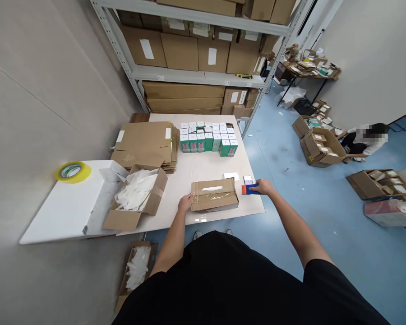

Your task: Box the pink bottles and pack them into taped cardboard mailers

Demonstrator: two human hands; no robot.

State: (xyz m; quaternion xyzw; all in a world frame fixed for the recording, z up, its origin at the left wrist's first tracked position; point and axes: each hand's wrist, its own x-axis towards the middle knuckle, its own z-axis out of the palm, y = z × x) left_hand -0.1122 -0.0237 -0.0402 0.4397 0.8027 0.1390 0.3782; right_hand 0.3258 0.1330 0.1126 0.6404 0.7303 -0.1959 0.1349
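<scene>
A flat cardboard box [214, 201] with shiny clear tape along its top lies near the table's front edge. My left hand [185, 202] grips the box's left end, fingers closed at its corner. Beyond the box's right end, my right hand [264, 186] is wrapped round a blue tool with an orange end [249, 189]; its exact kind is unclear. Just behind that tool lies a phone-like item with a lit face [247, 179]. A white slip [231, 176] rests behind the box.
Several green-and-white cartons [208, 141] stand at the table's back, beside stacked flat cardboard [142, 141]. An open box of white packing [151, 198] sits left, near a yellow tape roll [73, 172]. Shelving [196, 74] rises behind; another person [367, 140] is among boxes at right.
</scene>
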